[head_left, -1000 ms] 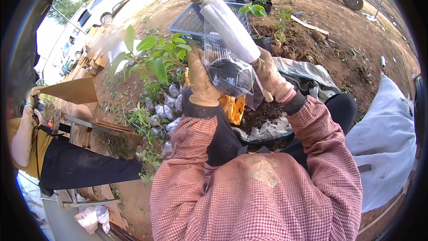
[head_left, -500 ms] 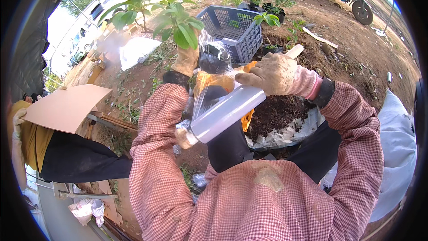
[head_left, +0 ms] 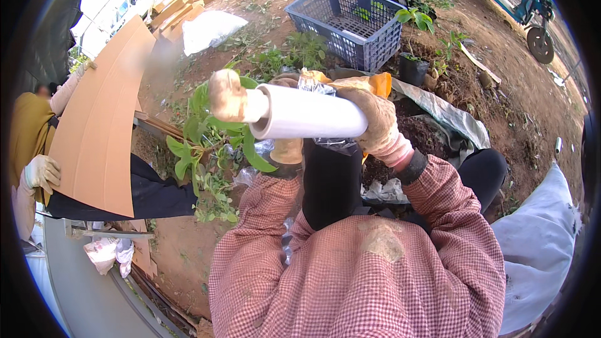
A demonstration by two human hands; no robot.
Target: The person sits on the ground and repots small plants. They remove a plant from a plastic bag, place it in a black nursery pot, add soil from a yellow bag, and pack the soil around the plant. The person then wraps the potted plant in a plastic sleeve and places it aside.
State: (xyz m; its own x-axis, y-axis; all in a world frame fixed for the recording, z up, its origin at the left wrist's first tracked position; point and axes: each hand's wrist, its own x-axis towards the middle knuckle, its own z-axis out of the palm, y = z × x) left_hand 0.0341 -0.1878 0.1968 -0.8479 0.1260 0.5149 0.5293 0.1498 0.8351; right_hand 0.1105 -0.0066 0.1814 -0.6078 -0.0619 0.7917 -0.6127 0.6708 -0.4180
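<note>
My right hand (head_left: pixel 370 119), in a soiled glove, is closed round one end of a roll of clear plastic film (head_left: pixel 313 114). A dirty, knob-like core end (head_left: pixel 228 96) sticks out of the roll's left side. My left hand (head_left: pixel 288 151), also gloved, is partly hidden behind the roll. It is closed on a leafy plant (head_left: pixel 199 126), whose broad green leaves tip to the left. Crumpled clear film (head_left: pixel 317 83) and a bit of orange plastic (head_left: pixel 379 84) show behind the roll. The plant's base is mostly covered by the roll and hands.
A blue-grey plastic crate (head_left: pixel 375 47) stands ahead. Right of it is a small black-potted plant (head_left: pixel 413 69) by dark soil (head_left: pixel 410 134). A white sack (head_left: pixel 538 238) lies at right. At left a person's gloved hands (head_left: pixel 42 172) hold a cardboard sheet (head_left: pixel 100 125).
The plant has swung from upright to tipped left, and the roll has turned nearly level across it. My right hand has come lower and nearer. The other person's cardboard is now more upright.
</note>
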